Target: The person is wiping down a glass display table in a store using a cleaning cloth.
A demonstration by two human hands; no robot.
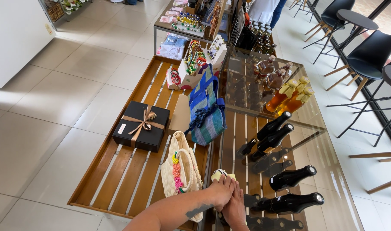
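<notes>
Head cam looking down: both hands are pressed together at the near edge of the glass table (332, 141), left hand (222, 191) lying over the right hand (235, 208), fingers closed against a small pale yellow cloth (221, 174) bunched on the glass right at the fingertips. Can't tell which hand really grips it. Just left of the hands sits a cream woven bag (180, 171) with pink and yellow trim, on the wooden slat platform (118, 179). Further back there's a black gift box (141, 126) with a tan ribbon and a blue striped tote (206, 109). Dark bottles (291, 190) lie on their sides to the right of the hands, with amber bottles (289, 96) standing behind them
</notes>
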